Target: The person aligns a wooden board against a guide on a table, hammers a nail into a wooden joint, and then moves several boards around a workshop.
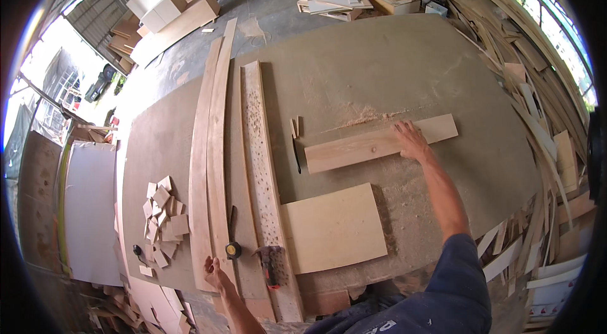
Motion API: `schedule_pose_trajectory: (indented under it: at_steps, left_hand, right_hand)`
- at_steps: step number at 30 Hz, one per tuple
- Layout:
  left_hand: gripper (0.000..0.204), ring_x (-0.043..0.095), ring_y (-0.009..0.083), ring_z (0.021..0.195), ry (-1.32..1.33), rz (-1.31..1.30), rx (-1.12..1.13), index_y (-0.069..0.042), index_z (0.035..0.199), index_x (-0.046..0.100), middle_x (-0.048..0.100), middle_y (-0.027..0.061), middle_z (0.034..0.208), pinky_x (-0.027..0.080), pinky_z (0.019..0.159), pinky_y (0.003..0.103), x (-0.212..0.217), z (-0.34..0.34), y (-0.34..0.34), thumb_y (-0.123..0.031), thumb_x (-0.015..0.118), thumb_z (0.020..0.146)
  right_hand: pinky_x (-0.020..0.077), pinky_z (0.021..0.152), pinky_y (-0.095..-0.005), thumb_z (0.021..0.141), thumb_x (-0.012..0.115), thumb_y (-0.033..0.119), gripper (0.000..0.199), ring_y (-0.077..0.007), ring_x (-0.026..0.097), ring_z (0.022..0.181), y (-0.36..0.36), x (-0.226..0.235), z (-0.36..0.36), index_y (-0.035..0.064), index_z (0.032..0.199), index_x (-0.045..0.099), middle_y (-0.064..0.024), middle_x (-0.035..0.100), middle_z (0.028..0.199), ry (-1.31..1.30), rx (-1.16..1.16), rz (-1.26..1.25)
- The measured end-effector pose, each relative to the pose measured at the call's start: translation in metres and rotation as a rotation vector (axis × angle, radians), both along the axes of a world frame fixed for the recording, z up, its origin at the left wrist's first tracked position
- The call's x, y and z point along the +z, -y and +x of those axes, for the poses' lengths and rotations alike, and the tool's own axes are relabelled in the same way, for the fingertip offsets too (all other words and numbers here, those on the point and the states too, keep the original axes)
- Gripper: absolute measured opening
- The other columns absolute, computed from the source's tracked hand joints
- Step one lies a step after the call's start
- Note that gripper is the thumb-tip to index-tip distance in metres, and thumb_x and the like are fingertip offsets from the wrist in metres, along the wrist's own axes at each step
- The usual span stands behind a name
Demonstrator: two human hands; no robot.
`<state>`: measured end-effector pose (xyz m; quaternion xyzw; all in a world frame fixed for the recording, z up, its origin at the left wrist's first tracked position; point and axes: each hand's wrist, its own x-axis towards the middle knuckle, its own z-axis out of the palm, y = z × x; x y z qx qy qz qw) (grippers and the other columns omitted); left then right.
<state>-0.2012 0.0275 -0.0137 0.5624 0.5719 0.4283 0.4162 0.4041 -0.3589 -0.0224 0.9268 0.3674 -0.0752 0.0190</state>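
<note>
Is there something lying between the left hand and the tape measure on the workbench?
Nothing visible lies between them. The left hand rests on the near end of the long curved wood strips, and the tape measure sits just to its right at the strips' edge. The hammer lies beyond it.

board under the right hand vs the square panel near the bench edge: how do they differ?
The board is a long narrow plank; the panel is broad, nearly square. The board lies slanted with the right hand flat on it; the panel lies untouched. The board shows grain and a knot; the panel looks plain. Both are pale wood, flat on the workbench.
</note>
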Motion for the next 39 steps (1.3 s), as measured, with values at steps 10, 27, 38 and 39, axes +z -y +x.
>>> schedule_pose_trajectory:
  at_steps: [10, 27, 38, 39]
  left_hand:
    - [0.030, 0.058, 0.0146, 0.093, -0.106, 0.091, -0.462, -0.003, 0.114, 0.069, 0.062, 0.0032, 0.106, 0.045, 0.078, 0.028, 0.031, 0.110, 0.034, -0.010, 0.072, 0.086]
    - [0.069, 0.049, 0.0319, 0.122, -0.667, 0.425, -1.095, -0.007, 0.123, 0.060, 0.057, 0.0112, 0.124, 0.040, 0.104, 0.044, 0.023, 0.210, 0.019, -0.016, 0.089, 0.061]
    - [0.133, 0.028, 0.0370, 0.138, -0.963, 0.620, -1.420, -0.008, 0.147, 0.039, 0.041, 0.0100, 0.147, 0.024, 0.110, 0.051, -0.017, 0.266, -0.022, -0.042, 0.096, 0.031]
    - [0.138, 0.027, 0.0371, 0.138, -0.946, 0.630, -1.438, -0.008, 0.148, 0.038, 0.041, 0.0095, 0.148, 0.024, 0.108, 0.052, -0.017, 0.271, -0.017, -0.046, 0.096, 0.028]
  right_hand:
    - [0.0563, 0.092, -0.0466, 0.063, 0.088, 0.019, 0.092, -0.0331, 0.047, 0.127, -0.035, 0.014, -0.067, 0.0087, 0.144, 0.045, -0.0078, 0.047, 0.139, 0.007, 0.279, -0.062]
    - [0.0571, 0.087, -0.0439, 0.056, 0.091, 0.020, 0.065, -0.0319, 0.050, 0.119, -0.062, -0.025, -0.075, 0.0026, 0.113, 0.064, -0.0069, 0.051, 0.126, -0.024, 0.473, -0.085]
    - [0.0474, 0.104, -0.0520, 0.061, 0.090, 0.021, 0.066, -0.0341, 0.038, 0.135, -0.074, -0.035, -0.078, 0.0032, 0.118, 0.063, -0.0081, 0.042, 0.143, -0.068, 0.435, -0.103]
    - [0.0481, 0.103, -0.0517, 0.061, 0.090, 0.020, 0.066, -0.0338, 0.039, 0.134, -0.070, -0.034, -0.077, 0.0034, 0.118, 0.063, -0.0079, 0.043, 0.141, -0.092, 0.435, -0.112]
